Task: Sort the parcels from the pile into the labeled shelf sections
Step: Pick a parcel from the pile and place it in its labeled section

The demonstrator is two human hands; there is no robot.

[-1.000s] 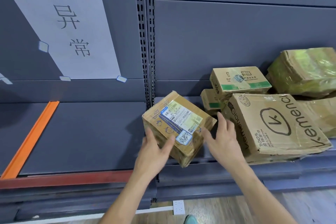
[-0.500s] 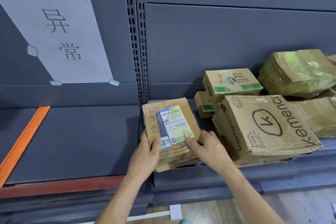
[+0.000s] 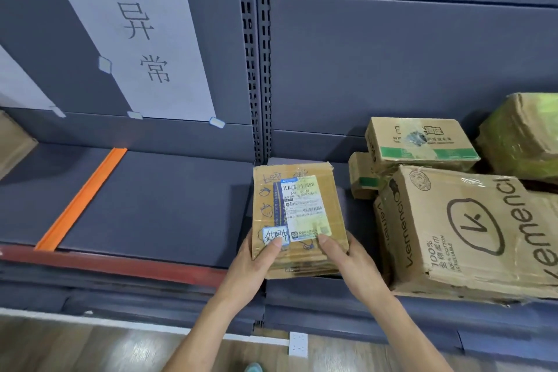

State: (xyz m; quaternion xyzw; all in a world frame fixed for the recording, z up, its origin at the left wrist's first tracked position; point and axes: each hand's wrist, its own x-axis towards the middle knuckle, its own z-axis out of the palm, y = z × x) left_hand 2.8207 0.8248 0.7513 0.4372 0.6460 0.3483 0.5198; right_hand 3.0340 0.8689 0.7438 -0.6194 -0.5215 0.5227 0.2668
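Observation:
A small cardboard parcel (image 3: pixel 297 211) with a white shipping label and a handwritten sticker is held flat, label up, in front of the shelf post. My left hand (image 3: pixel 256 263) grips its near left corner with the thumb on the sticker. My right hand (image 3: pixel 347 263) grips its near right corner, thumb on the label. The pile of parcels sits on the right shelf: a large Vemenci box (image 3: pixel 471 229), a green-striped box (image 3: pixel 419 142) and a tape-wrapped box (image 3: pixel 522 133). A paper sign (image 3: pixel 139 45) with two characters hangs on the left section's back panel.
The left shelf (image 3: pixel 157 205) has an orange divider strip (image 3: pixel 81 199) and a red front edge (image 3: pixel 120 266). A cardboard box corner (image 3: pixel 13 142) shows at the far left. A slotted upright post (image 3: pixel 259 69) separates the two sections. Wooden floor and a wall socket (image 3: pixel 298 344) lie below.
The parcel has been turned from a tilted pose to flat with its label squarely up, and both hands shifted to its near corners. The view has swung slightly left.

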